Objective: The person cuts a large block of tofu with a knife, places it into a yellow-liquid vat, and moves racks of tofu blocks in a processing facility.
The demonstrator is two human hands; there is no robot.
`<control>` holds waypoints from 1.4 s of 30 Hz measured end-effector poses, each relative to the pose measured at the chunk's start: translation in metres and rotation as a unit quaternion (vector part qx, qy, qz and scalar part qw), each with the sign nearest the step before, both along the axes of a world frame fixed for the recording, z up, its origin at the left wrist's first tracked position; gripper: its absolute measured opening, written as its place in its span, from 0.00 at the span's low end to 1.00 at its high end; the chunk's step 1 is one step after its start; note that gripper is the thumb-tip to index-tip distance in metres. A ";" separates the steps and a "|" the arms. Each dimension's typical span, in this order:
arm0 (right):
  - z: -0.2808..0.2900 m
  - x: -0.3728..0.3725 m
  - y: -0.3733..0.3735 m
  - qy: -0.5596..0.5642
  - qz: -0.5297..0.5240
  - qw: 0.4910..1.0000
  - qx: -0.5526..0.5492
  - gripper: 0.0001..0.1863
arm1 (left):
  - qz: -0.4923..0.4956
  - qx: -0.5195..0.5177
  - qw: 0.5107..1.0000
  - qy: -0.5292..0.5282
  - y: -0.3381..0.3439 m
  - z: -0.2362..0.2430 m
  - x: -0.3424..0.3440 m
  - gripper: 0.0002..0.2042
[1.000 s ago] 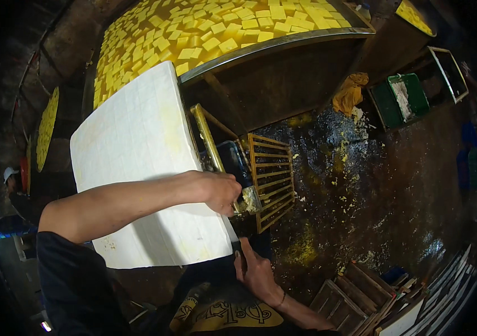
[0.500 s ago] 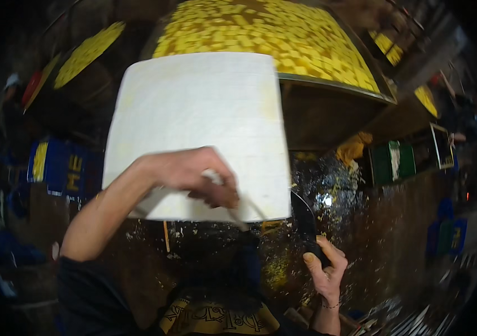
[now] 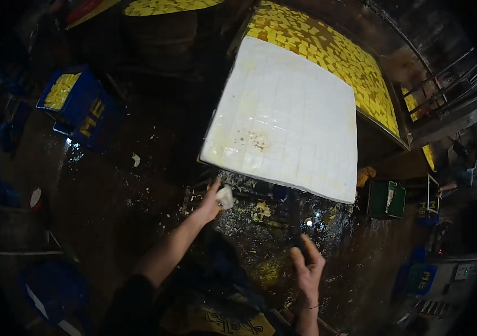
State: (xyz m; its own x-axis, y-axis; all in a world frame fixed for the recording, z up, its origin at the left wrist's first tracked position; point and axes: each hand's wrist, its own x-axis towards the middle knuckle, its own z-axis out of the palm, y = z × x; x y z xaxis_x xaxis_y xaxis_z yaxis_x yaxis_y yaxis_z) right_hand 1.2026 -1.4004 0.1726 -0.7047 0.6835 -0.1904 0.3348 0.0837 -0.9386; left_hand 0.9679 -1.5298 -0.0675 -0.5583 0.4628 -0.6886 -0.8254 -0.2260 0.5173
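A large white slab [image 3: 288, 120], which looks like pressed tofu, lies flat in front of me. Faint grid lines cross its top, and a patch of brown specks marks it left of the middle. Just off its near left edge, my left hand [image 3: 211, 203] is closed round a small white lump [image 3: 225, 197], whose kind I cannot make out. My right hand [image 3: 309, 270] is lower, to the right and apart from the slab, thumb and forefinger towards a dark-bladed knife [image 3: 293, 215]. The blade barely stands out from the dark floor, and the grip is mostly hidden.
Behind the slab stands a wide vat of yellow cut pieces [image 3: 333, 56]. A blue crate [image 3: 90, 112] with yellow pieces is at the left, a green crate [image 3: 386, 200] at the right. White and yellow scraps litter the wet dark floor [image 3: 266, 235]. Another person's hand shows at far right.
The view has swung left, so the slab now appears farther right. My left hand has come off the slab's top to its near side. My right hand stays low at the right.
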 end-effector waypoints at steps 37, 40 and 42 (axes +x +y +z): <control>-0.054 -0.656 0.041 -0.188 -0.076 0.860 0.469 0.08 | -0.142 0.056 0.846 0.511 0.204 0.081 -0.522 0.23; -0.051 -0.633 0.031 -0.200 -0.063 0.853 0.477 0.07 | -0.068 0.114 0.864 0.485 0.197 0.100 -0.516 0.19; -0.054 -0.612 0.022 -0.199 -0.054 0.855 0.475 0.07 | -0.106 0.063 0.847 0.517 0.186 0.113 -0.514 0.14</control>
State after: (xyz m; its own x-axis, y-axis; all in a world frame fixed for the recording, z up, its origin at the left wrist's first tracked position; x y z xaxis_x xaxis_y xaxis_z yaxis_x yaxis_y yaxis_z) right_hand 0.5903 -1.3787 0.1181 -0.6360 0.7202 0.2772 0.6665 0.6936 -0.2731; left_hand 0.4536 -1.3435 0.0458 -0.7282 0.6611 0.1805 0.0264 -0.2360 0.9714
